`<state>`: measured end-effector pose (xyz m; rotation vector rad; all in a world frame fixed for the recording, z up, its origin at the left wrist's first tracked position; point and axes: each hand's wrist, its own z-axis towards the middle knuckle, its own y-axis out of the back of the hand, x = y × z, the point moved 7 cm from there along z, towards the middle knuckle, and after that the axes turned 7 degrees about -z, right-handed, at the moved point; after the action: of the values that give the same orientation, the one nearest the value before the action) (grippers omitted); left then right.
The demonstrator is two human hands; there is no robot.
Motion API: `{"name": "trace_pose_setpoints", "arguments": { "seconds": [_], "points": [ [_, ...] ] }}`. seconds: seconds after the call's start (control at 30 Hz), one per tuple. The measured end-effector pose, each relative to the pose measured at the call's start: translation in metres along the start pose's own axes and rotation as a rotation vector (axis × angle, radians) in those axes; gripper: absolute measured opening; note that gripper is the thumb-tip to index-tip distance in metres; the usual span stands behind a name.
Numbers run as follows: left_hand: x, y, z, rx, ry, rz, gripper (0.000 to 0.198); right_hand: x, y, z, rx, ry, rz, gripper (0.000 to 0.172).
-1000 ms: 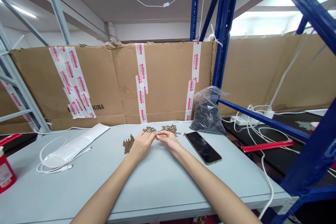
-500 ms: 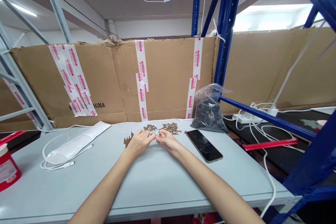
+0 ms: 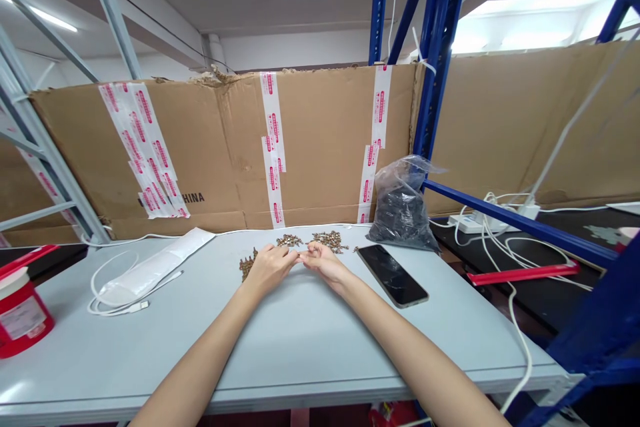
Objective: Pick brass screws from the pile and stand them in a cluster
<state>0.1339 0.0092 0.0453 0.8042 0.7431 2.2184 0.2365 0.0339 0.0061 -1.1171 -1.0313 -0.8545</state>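
Observation:
Over the middle of the grey table point(image 3: 280, 347), my left hand point(image 3: 273, 268) and my right hand point(image 3: 325, 264) meet at the fingertips. Both have their fingers pinched together, and whatever is between them is too small to make out. Beside my left hand lies a pile of small brass-coloured metal parts point(image 3: 247, 263), partly covered by that hand. Behind the hands are a small heap of similar metal pieces point(image 3: 289, 240) and a larger heap of metal pieces point(image 3: 331, 241). A black smartphone point(image 3: 393, 275) lies to the right of my right hand.
A clear plastic bag of dark contents point(image 3: 404, 207) stands at the back right, by the blue rack post point(image 3: 440, 67). On the left are a white packet point(image 3: 155, 267), a white cable point(image 3: 107, 310) and a red tub point(image 3: 23, 320). A cardboard wall point(image 3: 325, 147) closes the back.
The view has shifted slightly, so things sit a little further right. My hands stay together at the fingertips, with only a small change in the fingers.

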Motion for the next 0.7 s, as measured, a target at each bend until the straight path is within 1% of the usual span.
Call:
{"name": "trace_pose_setpoints", "arguments": {
  "seconds": [0.07, 0.1, 0.17, 0.27, 0.33, 0.43, 0.53, 0.7],
  "points": [
    [0.002, 0.0, 0.001, -0.002, 0.038, -0.015, 0.024, -0.001, 0.003, 0.002, -0.016, -0.002, -0.006, 0.053],
    [0.002, -0.002, 0.001, 0.015, 0.045, -0.019, 0.022, -0.002, 0.004, 0.003, -0.021, -0.004, -0.01, 0.054],
    [0.002, -0.006, 0.001, 0.076, 0.036, -0.026, 0.018, -0.002, 0.006, 0.004, -0.021, -0.004, -0.018, 0.053],
    [-0.002, -0.013, 0.0, 0.152, -0.005, -0.022, 0.021, -0.003, 0.007, 0.004, -0.019, -0.008, -0.043, 0.05],
    [-0.003, -0.013, 0.0, 0.155, -0.011, 0.0, 0.02, -0.004, 0.007, 0.003, -0.027, -0.009, -0.05, 0.049],
    [-0.003, -0.012, 0.0, 0.124, 0.005, 0.029, 0.017, -0.002, 0.004, 0.001, -0.015, -0.011, -0.043, 0.047],
    [0.0, -0.01, 0.0, 0.1, 0.02, 0.027, 0.019, 0.0, 0.001, -0.002, 0.0, -0.028, -0.038, 0.047],
    [0.002, -0.011, 0.0, 0.135, 0.026, 0.007, 0.02, 0.002, 0.003, -0.001, -0.024, -0.018, -0.059, 0.049]
  ]
}}
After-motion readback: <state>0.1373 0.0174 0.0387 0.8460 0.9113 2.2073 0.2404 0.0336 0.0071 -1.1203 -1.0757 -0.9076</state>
